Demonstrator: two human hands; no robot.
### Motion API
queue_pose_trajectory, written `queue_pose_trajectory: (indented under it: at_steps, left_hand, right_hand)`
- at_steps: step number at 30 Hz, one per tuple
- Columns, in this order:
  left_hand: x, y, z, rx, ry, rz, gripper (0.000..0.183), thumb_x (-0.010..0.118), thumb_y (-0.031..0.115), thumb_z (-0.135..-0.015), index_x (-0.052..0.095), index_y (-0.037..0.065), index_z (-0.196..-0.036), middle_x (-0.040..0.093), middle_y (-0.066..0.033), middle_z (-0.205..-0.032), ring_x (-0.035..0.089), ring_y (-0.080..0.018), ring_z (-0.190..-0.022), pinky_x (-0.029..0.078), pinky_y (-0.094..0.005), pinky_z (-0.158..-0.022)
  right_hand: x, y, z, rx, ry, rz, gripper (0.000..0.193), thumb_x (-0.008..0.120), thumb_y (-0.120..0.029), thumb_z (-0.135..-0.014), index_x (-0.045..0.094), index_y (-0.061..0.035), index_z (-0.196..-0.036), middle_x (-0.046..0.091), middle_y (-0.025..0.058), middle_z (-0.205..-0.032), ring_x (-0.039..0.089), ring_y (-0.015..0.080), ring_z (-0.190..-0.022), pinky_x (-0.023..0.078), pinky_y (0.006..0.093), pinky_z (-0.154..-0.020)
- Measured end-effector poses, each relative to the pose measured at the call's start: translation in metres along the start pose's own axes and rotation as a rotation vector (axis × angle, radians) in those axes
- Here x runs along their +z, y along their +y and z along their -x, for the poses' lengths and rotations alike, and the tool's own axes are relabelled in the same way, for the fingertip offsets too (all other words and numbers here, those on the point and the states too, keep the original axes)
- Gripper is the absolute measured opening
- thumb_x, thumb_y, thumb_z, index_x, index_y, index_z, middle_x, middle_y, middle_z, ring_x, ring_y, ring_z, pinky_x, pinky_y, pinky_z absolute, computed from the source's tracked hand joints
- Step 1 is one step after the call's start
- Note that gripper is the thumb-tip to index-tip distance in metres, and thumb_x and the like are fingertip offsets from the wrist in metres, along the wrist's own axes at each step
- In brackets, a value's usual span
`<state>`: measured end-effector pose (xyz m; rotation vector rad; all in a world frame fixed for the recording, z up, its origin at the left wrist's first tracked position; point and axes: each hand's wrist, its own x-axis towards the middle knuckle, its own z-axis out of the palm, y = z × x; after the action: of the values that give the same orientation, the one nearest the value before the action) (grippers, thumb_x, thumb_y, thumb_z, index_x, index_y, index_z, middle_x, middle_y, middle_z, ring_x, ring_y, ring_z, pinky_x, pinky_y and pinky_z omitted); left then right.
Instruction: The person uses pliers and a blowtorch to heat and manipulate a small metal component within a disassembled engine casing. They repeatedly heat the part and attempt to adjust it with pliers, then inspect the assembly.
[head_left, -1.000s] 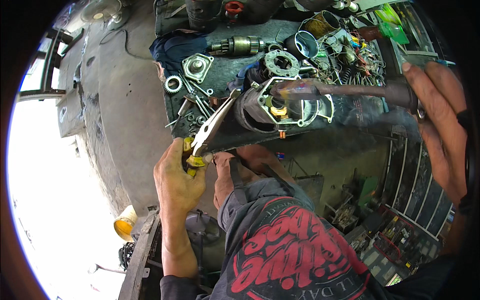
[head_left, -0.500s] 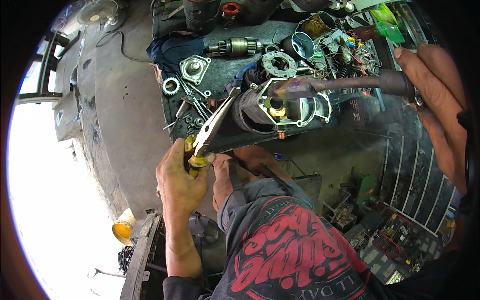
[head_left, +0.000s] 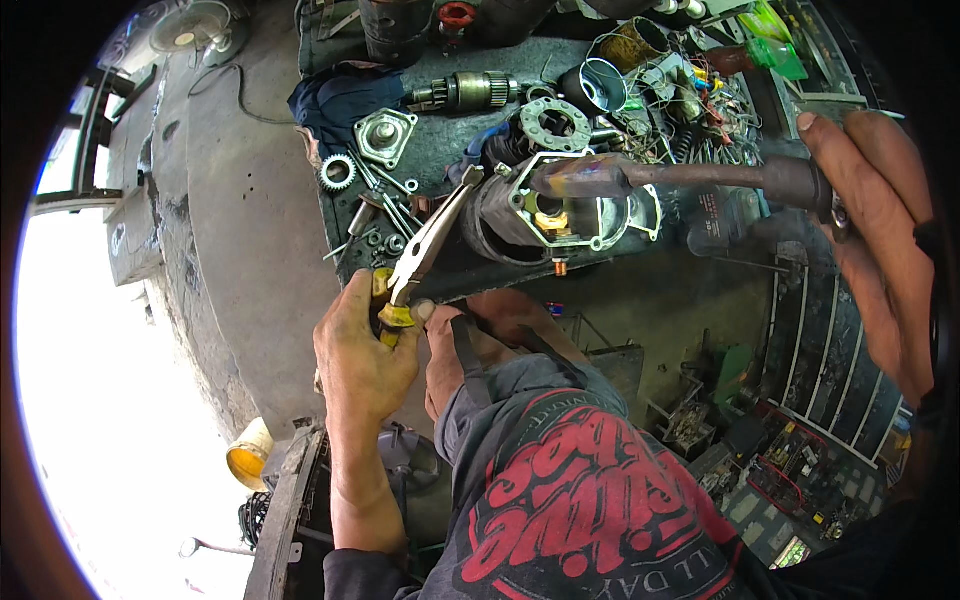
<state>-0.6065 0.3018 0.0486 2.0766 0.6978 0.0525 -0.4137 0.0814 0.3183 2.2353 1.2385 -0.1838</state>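
My left hand (head_left: 366, 355) is closed around the yellow handles of long-nose pliers (head_left: 430, 235), whose jaws point up and right, close beside a dark cylindrical motor housing (head_left: 482, 222). From the right, my right hand (head_left: 875, 220) grips a large soldering iron (head_left: 700, 175); its far handle end is hidden by the fingers. The iron's heat-coloured tip (head_left: 580, 180) lies across the open hexagonal face of the housing, above a brassy part (head_left: 551, 222) inside. Whether tip and part touch, I cannot tell. A copper stud (head_left: 561, 267) sticks out of the housing's near side.
On the dark bench lie a pinion shaft (head_left: 468, 92), a metal end cover (head_left: 385, 137), a small gear (head_left: 338, 173), loose bolts (head_left: 395, 210) and a perforated ring (head_left: 556, 125). Tangled wire scraps (head_left: 700, 110) are heaped at right. Below stands a green machine (head_left: 728, 375).
The view has shifted slightly, moving the bench items a little left. Both hands keep their grips on the pliers and the soldering iron. Thin smoke near the iron has changed shape.
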Motion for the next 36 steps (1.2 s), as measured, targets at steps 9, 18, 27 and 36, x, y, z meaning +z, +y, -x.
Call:
queue_pose_trajectory:
  at_steps: [9, 18, 27, 36]
  left_hand:
    - [0.001, -0.001, 0.001, 0.007, -0.001, 0.002, 0.037, 0.086, 0.018, -0.084, 0.060, -0.001, -0.100, 0.057, -0.0086, -0.075, 0.048, -0.0181, -0.070, 0.046, -0.0340, -0.067]
    - [0.000, 0.000, 0.002, -0.028, -0.006, -0.015, 0.036, 0.085, 0.018, -0.084, 0.061, -0.001, -0.102, 0.056, -0.0091, -0.074, 0.048, -0.0192, -0.069, 0.046, -0.0347, -0.067]
    - [-0.001, 0.002, 0.001, -0.084, -0.015, 0.014, 0.037, 0.084, 0.021, -0.082, 0.056, 0.001, -0.095, 0.061, -0.0195, -0.080, 0.057, -0.0437, -0.074, 0.049, -0.0431, -0.068]
    - [-0.002, 0.003, 0.002, -0.082, -0.012, 0.012, 0.037, 0.085, 0.021, -0.083, 0.057, 0.000, -0.095, 0.062, -0.0195, -0.081, 0.058, -0.0424, -0.073, 0.049, -0.0423, -0.068]
  right_hand:
    - [-0.001, 0.001, 0.003, 0.012, -0.011, -0.011, 0.066, 0.067, 0.015, -0.082, 0.055, -0.0010, -0.145, 0.058, 0.0210, -0.135, 0.062, 0.0343, -0.121, 0.056, 0.0390, -0.100]
    - [0.003, 0.001, 0.006, 0.027, -0.002, -0.029, 0.067, 0.065, 0.015, -0.083, 0.054, -0.0015, -0.147, 0.057, 0.0209, -0.136, 0.062, 0.0341, -0.122, 0.057, 0.0386, -0.101]
    - [0.008, 0.004, 0.009, 0.038, 0.009, -0.062, 0.067, 0.064, 0.016, -0.084, 0.052, -0.0019, -0.148, 0.056, 0.0209, -0.137, 0.061, 0.0340, -0.122, 0.057, 0.0381, -0.101]
    - [0.010, 0.003, 0.010, 0.047, 0.006, -0.072, 0.067, 0.063, 0.016, -0.085, 0.051, -0.0023, -0.149, 0.054, 0.0208, -0.138, 0.061, 0.0338, -0.123, 0.057, 0.0376, -0.102]
